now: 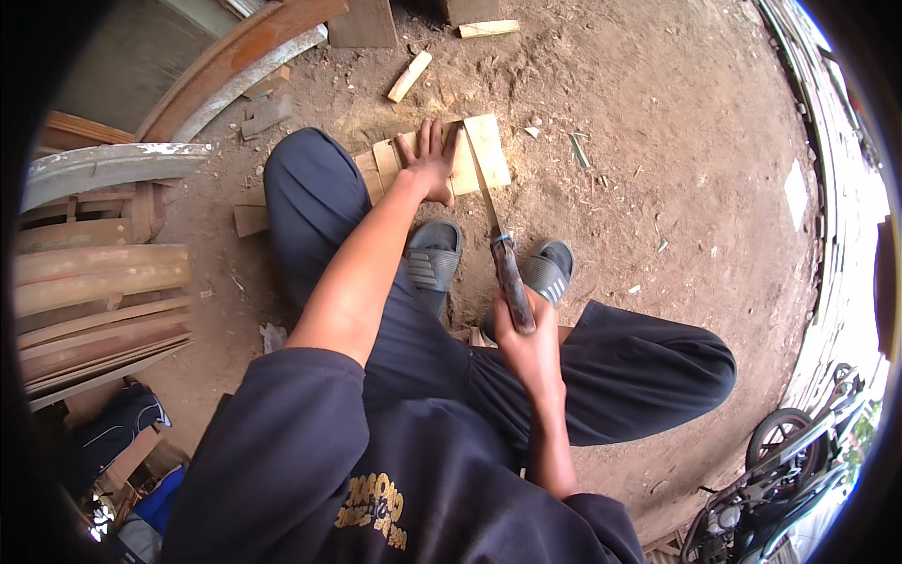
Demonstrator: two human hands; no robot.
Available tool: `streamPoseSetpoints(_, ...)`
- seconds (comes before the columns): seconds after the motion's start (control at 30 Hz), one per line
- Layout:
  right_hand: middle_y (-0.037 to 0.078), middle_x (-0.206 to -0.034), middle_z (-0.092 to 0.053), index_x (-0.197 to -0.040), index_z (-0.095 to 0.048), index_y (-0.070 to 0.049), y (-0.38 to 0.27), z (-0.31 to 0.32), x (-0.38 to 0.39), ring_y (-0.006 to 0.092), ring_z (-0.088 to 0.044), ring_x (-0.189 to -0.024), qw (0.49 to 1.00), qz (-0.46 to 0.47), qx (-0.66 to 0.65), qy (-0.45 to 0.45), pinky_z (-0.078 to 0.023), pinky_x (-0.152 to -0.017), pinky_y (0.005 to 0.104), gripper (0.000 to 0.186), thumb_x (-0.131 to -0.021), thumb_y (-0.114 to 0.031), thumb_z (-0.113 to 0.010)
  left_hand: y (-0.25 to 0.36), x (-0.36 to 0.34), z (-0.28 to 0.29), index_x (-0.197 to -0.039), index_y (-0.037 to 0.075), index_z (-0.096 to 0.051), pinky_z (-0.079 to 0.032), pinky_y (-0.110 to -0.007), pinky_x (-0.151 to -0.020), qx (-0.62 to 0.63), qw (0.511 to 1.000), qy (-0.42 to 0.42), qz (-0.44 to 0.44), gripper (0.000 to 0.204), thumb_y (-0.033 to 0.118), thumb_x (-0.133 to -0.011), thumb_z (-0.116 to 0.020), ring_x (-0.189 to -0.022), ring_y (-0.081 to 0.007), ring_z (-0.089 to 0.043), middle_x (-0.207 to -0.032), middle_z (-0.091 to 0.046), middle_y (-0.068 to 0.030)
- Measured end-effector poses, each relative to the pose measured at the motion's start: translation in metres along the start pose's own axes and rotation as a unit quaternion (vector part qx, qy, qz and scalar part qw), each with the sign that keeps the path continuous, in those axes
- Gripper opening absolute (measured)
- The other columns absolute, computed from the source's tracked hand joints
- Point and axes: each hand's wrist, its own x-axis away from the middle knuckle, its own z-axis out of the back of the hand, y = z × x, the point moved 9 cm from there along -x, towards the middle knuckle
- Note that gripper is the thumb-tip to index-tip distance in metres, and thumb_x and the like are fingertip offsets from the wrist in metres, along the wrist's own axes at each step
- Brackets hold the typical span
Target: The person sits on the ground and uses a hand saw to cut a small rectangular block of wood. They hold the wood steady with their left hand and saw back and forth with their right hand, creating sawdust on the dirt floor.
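Fingers spread, my left hand (pixel 430 169) presses down on a pale wooden board (pixel 487 150) lying in front of my sandaled feet. My right hand (pixel 526 334) grips the dark, worn handle (pixel 505 258) of a long-bladed tool with a blue band near the blade. Its narrow blade (pixel 484 193) points away from me and lies across the board near the right end, just right of my left hand. I cannot tell whether the blade has teeth. My grey sandals (pixel 432 258) are below the board, between my bent knees.
Short wood offcuts (pixel 409 77) lie on the dirt ground (pixel 658 188) beyond the board. Curved wooden pieces (pixel 216 56) and stacked timber (pixel 103 291) fill the left side. A black bag (pixel 113 432) sits lower left. A motorcycle (pixel 780 470) stands at lower right.
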Motion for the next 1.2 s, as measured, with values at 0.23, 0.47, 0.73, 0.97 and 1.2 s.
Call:
streamPoseSetpoints(0.23,-0.003,-0.062,-0.043,-0.078,-0.054,0.002,0.007,0.028,0.043,0.0032,-0.038,-0.062,0.999,-0.03,-0.021,0.006,-0.034,-0.053,0.0247,0.018,-0.092,-0.009,-0.06,0.004,-0.001,0.005,-0.15,0.007,0.021,0.007,-0.078,-0.102,0.005,1.0,0.001,-0.008,0.147,0.038,-0.057,-0.089,-0.142,-0.0429,0.026,-0.155,0.023,-0.0265)
streamPoseSetpoints(0.47,0.021,-0.06,-0.052,-0.076,-0.055,0.005,-0.01,0.008,-0.013,0.0217,-0.048,-0.051,1.0,-0.005,0.009,0.006,-0.043,-0.056,0.0392,0.02,-0.087,-0.011,-0.06,0.0,0.0,0.001,-0.149,0.011,0.023,0.008,-0.078,-0.102,-0.013,0.999,-0.039,0.018,0.143,0.04,-0.062,-0.086,-0.139,-0.0408,0.032,-0.154,0.027,-0.0244)
streamPoseSetpoints(0.73,0.007,-0.058,-0.047,-0.075,-0.055,0.004,-0.006,-0.006,-0.006,0.008,-0.043,-0.058,1.0,-0.007,0.014,-0.027,-0.039,-0.054,0.031,0.024,-0.092,-0.013,-0.059,0.014,0.016,0.016,-0.15,0.012,0.02,0.01,-0.072,-0.106,0.015,0.999,-0.042,-0.007,0.127,0.032,-0.074,-0.079,-0.139,-0.0364,0.031,-0.153,0.027,-0.0216)
streamPoseSetpoints(0.97,-0.002,-0.064,-0.049,-0.077,-0.056,0.001,0.007,0.004,-0.011,0.0055,-0.042,-0.06,0.997,-0.016,0.024,-0.067,-0.036,-0.053,0.0276,0.022,-0.093,-0.014,-0.059,0.006,0.016,0.01,-0.151,0.016,0.019,0.01,-0.071,-0.107,-0.01,1.0,0.017,0.001,0.113,0.015,-0.08,-0.069,-0.143,-0.0342,0.025,-0.157,0.023,-0.0175)
streamPoseSetpoints(1.2,-0.001,-0.06,-0.042,-0.071,-0.05,0.0,-0.001,-0.015,-0.026,0.0066,-0.038,-0.059,0.997,0.064,0.015,-0.049,-0.034,-0.053,0.03,0.024,-0.091,-0.011,-0.057,-0.005,-0.014,0.0,-0.154,0.012,0.011,0.006,-0.082,-0.1,0.026,0.999,0.014,0.038,0.126,0.009,-0.067,-0.08,-0.145,-0.0417,0.019,-0.158,0.017,-0.0233)
